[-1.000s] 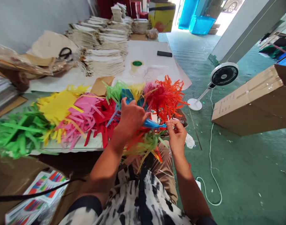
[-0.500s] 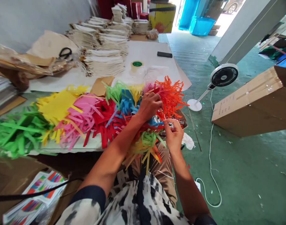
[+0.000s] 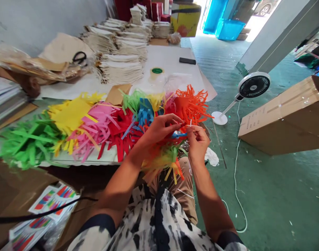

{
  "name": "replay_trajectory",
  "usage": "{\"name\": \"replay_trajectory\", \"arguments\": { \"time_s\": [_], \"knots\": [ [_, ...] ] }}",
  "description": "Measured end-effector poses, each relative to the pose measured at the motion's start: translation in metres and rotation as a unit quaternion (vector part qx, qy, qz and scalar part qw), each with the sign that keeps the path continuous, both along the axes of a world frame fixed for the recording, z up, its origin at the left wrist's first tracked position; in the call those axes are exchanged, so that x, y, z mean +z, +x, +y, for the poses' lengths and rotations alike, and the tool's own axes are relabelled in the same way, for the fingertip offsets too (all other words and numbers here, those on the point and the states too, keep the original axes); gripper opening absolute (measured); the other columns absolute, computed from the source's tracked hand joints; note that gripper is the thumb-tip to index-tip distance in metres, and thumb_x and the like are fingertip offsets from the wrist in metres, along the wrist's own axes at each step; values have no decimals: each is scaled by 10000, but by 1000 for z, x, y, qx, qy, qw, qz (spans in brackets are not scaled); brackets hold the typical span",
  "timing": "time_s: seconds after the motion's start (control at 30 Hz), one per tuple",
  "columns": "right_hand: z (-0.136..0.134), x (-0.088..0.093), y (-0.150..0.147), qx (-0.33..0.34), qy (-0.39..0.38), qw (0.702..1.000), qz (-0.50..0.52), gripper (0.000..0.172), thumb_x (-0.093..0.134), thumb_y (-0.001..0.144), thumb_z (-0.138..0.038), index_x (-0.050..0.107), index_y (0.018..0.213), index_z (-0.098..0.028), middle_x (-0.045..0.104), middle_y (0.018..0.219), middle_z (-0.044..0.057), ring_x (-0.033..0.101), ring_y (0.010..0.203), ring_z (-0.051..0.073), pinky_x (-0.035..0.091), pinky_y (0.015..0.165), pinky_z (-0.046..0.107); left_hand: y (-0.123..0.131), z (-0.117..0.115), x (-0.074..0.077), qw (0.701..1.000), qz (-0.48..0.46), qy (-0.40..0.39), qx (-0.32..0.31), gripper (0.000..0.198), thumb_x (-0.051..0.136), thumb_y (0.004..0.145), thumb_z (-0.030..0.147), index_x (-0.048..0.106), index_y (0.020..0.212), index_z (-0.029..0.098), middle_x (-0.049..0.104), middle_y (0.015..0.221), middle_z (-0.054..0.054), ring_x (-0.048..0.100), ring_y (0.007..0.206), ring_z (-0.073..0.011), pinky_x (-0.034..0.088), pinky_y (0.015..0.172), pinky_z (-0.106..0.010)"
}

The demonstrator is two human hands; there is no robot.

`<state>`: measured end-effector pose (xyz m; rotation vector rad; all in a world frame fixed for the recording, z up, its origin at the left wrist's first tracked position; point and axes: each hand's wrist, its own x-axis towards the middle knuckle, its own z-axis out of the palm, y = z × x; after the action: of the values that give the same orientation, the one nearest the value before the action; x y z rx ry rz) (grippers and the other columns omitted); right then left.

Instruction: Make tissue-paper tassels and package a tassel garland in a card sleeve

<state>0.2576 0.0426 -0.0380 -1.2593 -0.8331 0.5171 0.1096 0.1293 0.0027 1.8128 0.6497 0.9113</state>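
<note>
Paper tassel [image 3: 179, 135], its twisted blue neck stretched between the hands in front of the lap, should be light, soft and easily creased or torn; that neck seems the firmest place to hold, the loose strips the weakest. The right hand [image 3: 198, 137] pinches the neck's end between thumb and fingertips, beside a short white string [image 3: 190, 122]. The left hand [image 3: 161, 129] has its fingers bent close by; whether they grip anything, I cannot tell. How the green-and-yellow fringe [image 3: 161, 160] below joins is hidden.
</note>
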Motion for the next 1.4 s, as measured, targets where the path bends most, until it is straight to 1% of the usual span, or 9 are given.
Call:
{"name": "replay_trajectory", "arguments": {
  "time_s": [0.1,0.27,0.43,0.77,0.97,1.03,1.17,1.23,1.4],
  "knots": [
    [5,1,2,32,-1,999,26,307,825,816,-479,799,949,-204,714,805,0,568,672,130,463,630,258,1,2,-4,996,-25,-70,-40,350,804,865,498,713,931,166,732,850,-36,647,735,-127,502,662,-241],
    [8,3,5,88,-24,995,51,334,855,777,-475,826,976,-208,766,804,18,623,662,145,507,630,277,-1,0,1,993,-28,-97,-57,355,811,860,499,709,909,163,679,796,-7,556,642,-91,433,581,-226],
    [10,3,5,98,-42,993,46,340,841,783,-491,819,970,-209,792,848,31,653,667,155,517,600,279,-3,-3,-2,996,-11,-80,-29,353,874,803,456,748,948,160,718,852,-28,544,632,-83,425,559,-217],
    [16,-1,5,121,-26,989,87,353,867,760,-513,815,950,-220,782,825,24,648,667,150,538,630,284,-5,-4,-8,994,-34,-103,-3,332,872,802,480,789,930,185,717,758,-9,571,598,-89,431,540,-221],
    [16,1,3,103,-38,991,75,376,854,770,-535,806,946,-207,746,767,7,517,552,101,360,472,221,-5,-6,-7,994,-57,-88,26,322,886,779,485,814,893,192,744,766,-24,602,630,-111,427,552,-239],
    [16,0,3,102,-38,992,71,379,846,778,-540,801,951,-205,737,762,5,508,550,98,346,471,220,-5,-6,-9,994,-63,-83,43,301,894,771,476,821,886,208,722,723,-6,576,596,-104,403,538,-245],
    [17,0,2,112,-28,990,75,380,852,776,-537,791,951,-205,750,804,12,594,631,121,454,559,236,-6,-7,-9,992,-64,-92,60,303,889,778,489,799,876,217,572,572,43,446,491,-77,308,470,-237],
    [17,0,2,119,-25,989,85,372,857,776,-527,786,942,-203,748,805,11,621,661,129,488,597,245,-7,-8,-6,991,-61,-107,43,327,882,783,502,763,857,206,543,572,50,427,488,-72,299,462,-228],
    [18,2,0,133,-42,987,82,366,855,791,-524,786,945,-200,728,782,2,606,638,125,474,582,246,-10,-11,5,987,-39,-153,-24,350,835,833,510,707,852,186,623,746,7,525,604,-91,418,525,-225]
  ]
}}
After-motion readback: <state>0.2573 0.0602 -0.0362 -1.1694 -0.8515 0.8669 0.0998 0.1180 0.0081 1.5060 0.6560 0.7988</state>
